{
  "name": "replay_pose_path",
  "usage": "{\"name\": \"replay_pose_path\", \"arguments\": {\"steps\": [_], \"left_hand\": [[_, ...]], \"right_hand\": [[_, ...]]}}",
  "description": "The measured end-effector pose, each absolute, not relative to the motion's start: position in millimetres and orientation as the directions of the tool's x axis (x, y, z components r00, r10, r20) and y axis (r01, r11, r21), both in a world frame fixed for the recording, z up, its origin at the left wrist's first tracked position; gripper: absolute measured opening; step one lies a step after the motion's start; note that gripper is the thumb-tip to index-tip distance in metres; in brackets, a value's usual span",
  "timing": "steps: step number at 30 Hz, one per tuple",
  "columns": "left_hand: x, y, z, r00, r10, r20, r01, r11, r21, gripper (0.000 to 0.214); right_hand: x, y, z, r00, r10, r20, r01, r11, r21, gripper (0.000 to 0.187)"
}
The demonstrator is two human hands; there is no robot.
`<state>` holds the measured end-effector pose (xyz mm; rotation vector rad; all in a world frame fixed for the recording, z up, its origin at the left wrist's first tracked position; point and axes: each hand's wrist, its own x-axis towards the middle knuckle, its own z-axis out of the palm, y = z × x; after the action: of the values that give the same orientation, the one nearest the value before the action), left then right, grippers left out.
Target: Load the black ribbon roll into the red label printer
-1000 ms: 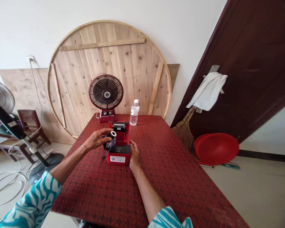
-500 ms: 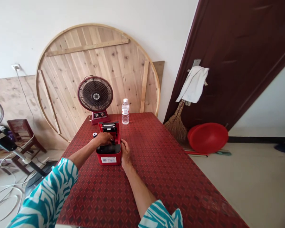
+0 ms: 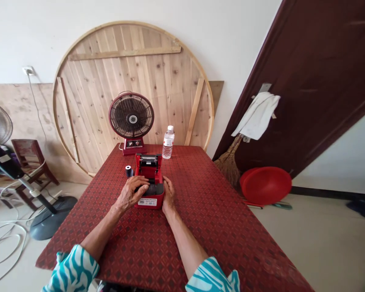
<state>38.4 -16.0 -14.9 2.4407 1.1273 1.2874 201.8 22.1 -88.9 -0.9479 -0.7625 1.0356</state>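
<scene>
A small red and black label printer (image 3: 146, 204) stands on the table with its lid (image 3: 149, 161) raised at the back. A white label with printed codes is on its front. My left hand (image 3: 132, 191) lies over the printer's left edge, its fingers curled over the rim toward the dark opening. Against the right side wall, my right hand (image 3: 168, 195) holds the printer, with some fingers hidden behind it. Just behind my left hand, a small dark roll with a white core (image 3: 128, 171) stands upright. The inside of the printer is partly covered by my left fingers.
The table (image 3: 207, 227) has a red patterned cover. At its far end stand a red fan (image 3: 132, 117) and a water bottle (image 3: 168, 142). A round wooden board (image 3: 158, 81) leans on the wall. A pedestal fan (image 3: 33, 192) is left; a red basin (image 3: 266, 186) sits right.
My left hand has drawn back out of the printer's inside to its left edge. My right hand stays at the right side. The view has shifted slightly.
</scene>
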Motion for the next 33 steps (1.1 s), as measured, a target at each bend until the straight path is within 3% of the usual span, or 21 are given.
{"name": "replay_pose_path", "arguments": {"steps": [6, 13, 17, 21, 25, 33], "left_hand": [[41.2, -15.2, -24.1, 0.334, 0.506, 0.795, 0.686, -0.709, 0.163, 0.021], [41.2, -21.5, -23.5, 0.311, 0.469, 0.827, 0.724, -0.681, 0.114, 0.019], [38.0, -22.0, -25.9, 0.299, 0.468, 0.832, 0.698, -0.701, 0.144, 0.023], [28.7, -20.0, -30.2, 0.156, 0.554, 0.818, 0.724, -0.627, 0.286, 0.039], [18.3, -15.8, -39.6, 0.131, 0.628, 0.767, 0.752, -0.567, 0.336, 0.041], [17.0, -13.2, -45.6, 0.138, 0.66, 0.739, 0.712, -0.585, 0.39, 0.041]], "right_hand": [[213.8, 67.3, -36.1, 0.324, 0.921, 0.218, -0.199, 0.291, -0.936, 0.05], [216.7, 68.0, -1.8, 0.246, 0.886, 0.393, -0.072, 0.421, -0.904, 0.046], [221.4, 29.3, -20.8, 0.261, 0.831, 0.492, 0.057, 0.496, -0.867, 0.043], [225.4, 3.6, -37.3, 0.229, 0.795, 0.561, 0.141, 0.543, -0.828, 0.044], [223.4, -4.8, -43.1, 0.185, 0.781, 0.596, 0.159, 0.574, -0.803, 0.043], [221.8, -6.2, -52.1, 0.183, 0.772, 0.609, 0.136, 0.594, -0.793, 0.037]]}}
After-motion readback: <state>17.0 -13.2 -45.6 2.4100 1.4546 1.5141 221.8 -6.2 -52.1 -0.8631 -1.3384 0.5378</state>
